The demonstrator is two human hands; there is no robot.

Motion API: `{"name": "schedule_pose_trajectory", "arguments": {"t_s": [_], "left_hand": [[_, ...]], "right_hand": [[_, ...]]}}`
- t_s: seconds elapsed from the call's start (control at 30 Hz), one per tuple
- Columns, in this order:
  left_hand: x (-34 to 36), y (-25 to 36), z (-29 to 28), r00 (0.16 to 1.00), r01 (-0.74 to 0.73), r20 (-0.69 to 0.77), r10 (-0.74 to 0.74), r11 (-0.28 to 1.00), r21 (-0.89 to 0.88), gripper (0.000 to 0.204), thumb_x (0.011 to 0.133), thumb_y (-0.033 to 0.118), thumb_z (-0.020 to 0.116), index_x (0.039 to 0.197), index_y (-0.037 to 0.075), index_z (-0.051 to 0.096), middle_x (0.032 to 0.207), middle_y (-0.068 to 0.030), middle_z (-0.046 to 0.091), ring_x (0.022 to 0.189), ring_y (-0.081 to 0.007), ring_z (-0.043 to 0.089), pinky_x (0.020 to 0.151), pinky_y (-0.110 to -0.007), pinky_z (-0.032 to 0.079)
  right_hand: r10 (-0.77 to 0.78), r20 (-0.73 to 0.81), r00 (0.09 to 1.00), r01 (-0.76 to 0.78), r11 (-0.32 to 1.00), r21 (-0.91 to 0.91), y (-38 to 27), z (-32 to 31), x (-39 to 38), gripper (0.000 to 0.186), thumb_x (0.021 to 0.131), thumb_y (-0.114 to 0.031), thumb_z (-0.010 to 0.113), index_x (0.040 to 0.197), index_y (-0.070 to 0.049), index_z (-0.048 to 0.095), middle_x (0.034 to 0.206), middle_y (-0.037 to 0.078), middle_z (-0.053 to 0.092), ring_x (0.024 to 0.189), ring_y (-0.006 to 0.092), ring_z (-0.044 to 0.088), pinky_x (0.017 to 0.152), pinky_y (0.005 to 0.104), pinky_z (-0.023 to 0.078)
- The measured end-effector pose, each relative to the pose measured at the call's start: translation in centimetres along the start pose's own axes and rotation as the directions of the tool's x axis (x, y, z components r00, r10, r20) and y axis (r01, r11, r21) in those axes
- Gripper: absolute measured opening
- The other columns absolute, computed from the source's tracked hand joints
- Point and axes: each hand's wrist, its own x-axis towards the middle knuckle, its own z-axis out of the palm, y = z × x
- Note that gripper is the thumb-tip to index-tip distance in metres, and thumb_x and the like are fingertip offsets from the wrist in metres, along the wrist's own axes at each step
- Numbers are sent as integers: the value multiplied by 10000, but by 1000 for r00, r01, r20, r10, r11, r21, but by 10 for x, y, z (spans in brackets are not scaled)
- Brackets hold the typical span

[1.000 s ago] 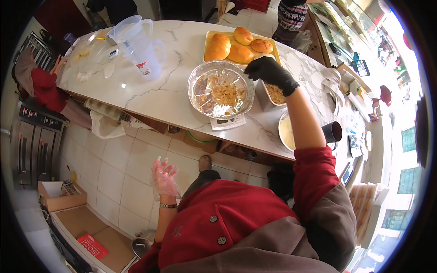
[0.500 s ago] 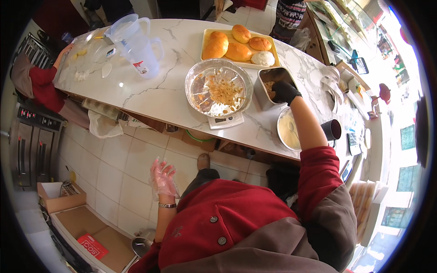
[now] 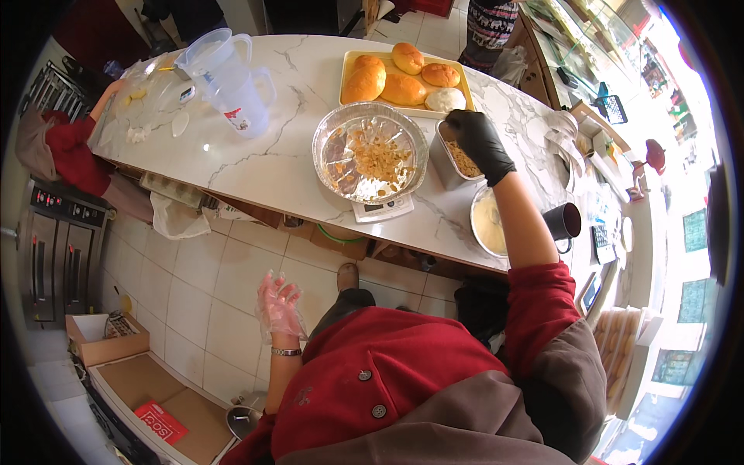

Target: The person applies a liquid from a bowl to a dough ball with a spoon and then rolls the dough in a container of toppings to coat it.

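Observation:
My right hand (image 3: 482, 143), in a black glove, hangs over a rectangular metal tin (image 3: 445, 168) with its fingers curled down. Whatever the fingers may hold is hidden. Tan flaky pieces (image 3: 463, 160) lie inside the tin. Left of it, a round foil pan (image 3: 324, 172) with similar flakes scattered over its bottom rests on a white kitchen scale (image 3: 384, 210). My left hand (image 3: 280, 311), in a clear plastic glove, hovers low over the floor beside my body. Its fingers are loosely bent and apart, with nothing in them.
Behind the foil pan is a yellow tray (image 3: 349, 85) of golden buns and one whitish bun. A round bowl of pale cream (image 3: 488, 223) and a dark mug (image 3: 563, 221) stand near my right forearm. Plastic jugs (image 3: 242, 101) stand left; a co-worker (image 3: 74, 155) is at the far left.
My right hand has lifted out of the metal tin and moved slightly back toward its far rim, uncovering the flakes. My left hand stays about where it was.

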Motion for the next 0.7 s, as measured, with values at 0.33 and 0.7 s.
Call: {"name": "schedule_pose_trajectory", "arguments": {"t_s": [0.33, 0.7], "left_hand": [[2, 2, 2, 998, -28, 47, 29, 999, -24, 374, 827, 304, 534, 1158, 138, 480, 976, -53, 512, 811, -209, 518, 718, -365, 434], [0, 0, 2, 999, -11, 50, 13, 999, -40, 390, 815, 298, 547, 1163, 138, 474, 976, -48, 505, 815, -201, 515, 732, -361, 427]], "right_hand": [[-390, 171, 905, 348, 909, 231, -54, 89, -4, 475, 670, -217, 687, 1118, -110, 570, 1165, 193, 510, 960, 333, 550, 886, 365, 422], [-266, 155, 952, 165, 866, 472, -65, 55, 8, 200, 716, -153, 640, 902, -92, 679, 809, 119, 653, 725, 266, 614, 744, 334, 474]]}}
